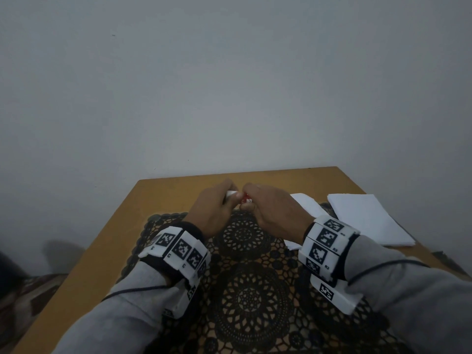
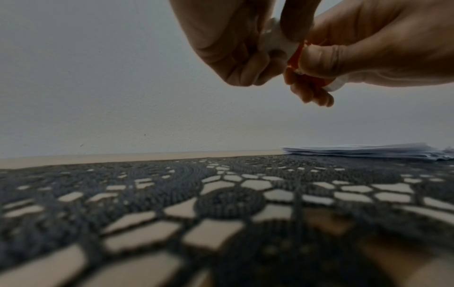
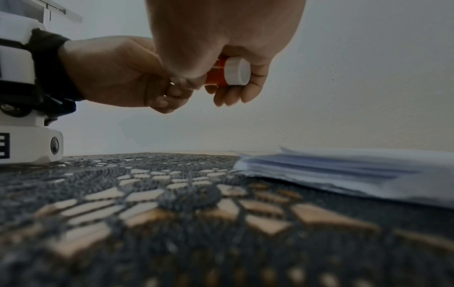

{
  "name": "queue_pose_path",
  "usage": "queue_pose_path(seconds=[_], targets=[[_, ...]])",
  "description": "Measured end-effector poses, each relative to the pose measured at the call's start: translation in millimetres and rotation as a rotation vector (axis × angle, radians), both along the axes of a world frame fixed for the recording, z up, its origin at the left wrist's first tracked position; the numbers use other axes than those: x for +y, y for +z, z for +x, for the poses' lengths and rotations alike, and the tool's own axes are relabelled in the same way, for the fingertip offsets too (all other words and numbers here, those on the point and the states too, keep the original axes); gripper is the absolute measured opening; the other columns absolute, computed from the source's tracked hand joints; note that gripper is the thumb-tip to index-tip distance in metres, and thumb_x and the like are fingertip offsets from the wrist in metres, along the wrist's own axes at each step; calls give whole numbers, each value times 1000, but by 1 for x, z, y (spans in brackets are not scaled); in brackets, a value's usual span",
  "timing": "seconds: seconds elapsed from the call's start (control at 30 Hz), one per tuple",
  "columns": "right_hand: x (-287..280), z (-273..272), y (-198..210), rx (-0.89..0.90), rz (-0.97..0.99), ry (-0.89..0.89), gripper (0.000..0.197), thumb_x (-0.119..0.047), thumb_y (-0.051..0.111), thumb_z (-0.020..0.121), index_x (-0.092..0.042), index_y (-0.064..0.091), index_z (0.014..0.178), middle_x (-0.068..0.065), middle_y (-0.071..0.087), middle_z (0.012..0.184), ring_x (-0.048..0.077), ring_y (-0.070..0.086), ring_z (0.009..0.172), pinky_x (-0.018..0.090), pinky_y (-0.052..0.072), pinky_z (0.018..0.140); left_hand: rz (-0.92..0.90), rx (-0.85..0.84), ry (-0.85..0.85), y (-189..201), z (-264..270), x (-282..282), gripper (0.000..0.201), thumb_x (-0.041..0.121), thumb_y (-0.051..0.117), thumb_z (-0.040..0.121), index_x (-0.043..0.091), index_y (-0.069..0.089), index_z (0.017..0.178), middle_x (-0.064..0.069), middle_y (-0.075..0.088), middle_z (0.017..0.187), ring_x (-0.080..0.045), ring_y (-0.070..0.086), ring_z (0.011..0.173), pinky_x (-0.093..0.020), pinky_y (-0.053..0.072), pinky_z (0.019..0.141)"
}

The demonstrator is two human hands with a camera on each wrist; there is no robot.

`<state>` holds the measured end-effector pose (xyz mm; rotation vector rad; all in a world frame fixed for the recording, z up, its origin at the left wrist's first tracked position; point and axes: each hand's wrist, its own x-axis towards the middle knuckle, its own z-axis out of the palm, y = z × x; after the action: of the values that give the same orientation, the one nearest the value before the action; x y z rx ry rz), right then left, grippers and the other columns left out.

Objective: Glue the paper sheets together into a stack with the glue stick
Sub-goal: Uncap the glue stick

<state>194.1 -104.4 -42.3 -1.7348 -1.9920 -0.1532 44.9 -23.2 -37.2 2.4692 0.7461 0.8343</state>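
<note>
Both hands hold a glue stick (image 1: 247, 199) level above the far part of the mat. My left hand (image 1: 226, 198) grips its white cap (image 2: 277, 41). My right hand (image 1: 255, 199) grips the red body (image 3: 216, 74), whose white twist base (image 3: 237, 71) sticks out past the fingers. Cap and body meet between the two hands; whether the cap is loose cannot be told. White paper sheets lie at the right: one pile (image 1: 367, 221) on the table and another (image 1: 307, 205) partly hidden behind my right wrist.
A dark crocheted lace mat (image 1: 250, 277) covers the middle of the wooden table (image 1: 163, 195). A plain wall stands just behind the table's far edge. The table's left edge runs diagonally beside my left forearm. The paper pile (image 3: 343, 167) overlaps the mat's right side.
</note>
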Motion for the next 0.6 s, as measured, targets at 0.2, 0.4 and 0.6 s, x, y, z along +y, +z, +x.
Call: queue_pose_path(seconds=[0.2,0.4,0.6], targets=[[-1,-2,0,1,66,30,24,-31,49,98,-16,49,117,2,61,99,17,54,83,33,48,72,-8,-50,33,2,0,-1,45,39,32,101,16,56,71,-2,59,69,-12,52,63,-25,39,60],[-3,-2,0,-19,102,15,24,-43,43,98,-22,46,109,-3,61,84,15,55,67,35,48,62,-87,-112,-16,3,-2,-2,38,36,31,101,22,50,72,8,52,64,-4,44,56,-21,35,58],[-4,-2,2,14,50,44,24,-37,40,101,-15,47,100,-7,52,74,14,48,60,30,34,54,-99,-90,-107,1,-2,-4,26,37,44,98,13,53,92,8,55,65,-7,47,58,-22,39,57]])
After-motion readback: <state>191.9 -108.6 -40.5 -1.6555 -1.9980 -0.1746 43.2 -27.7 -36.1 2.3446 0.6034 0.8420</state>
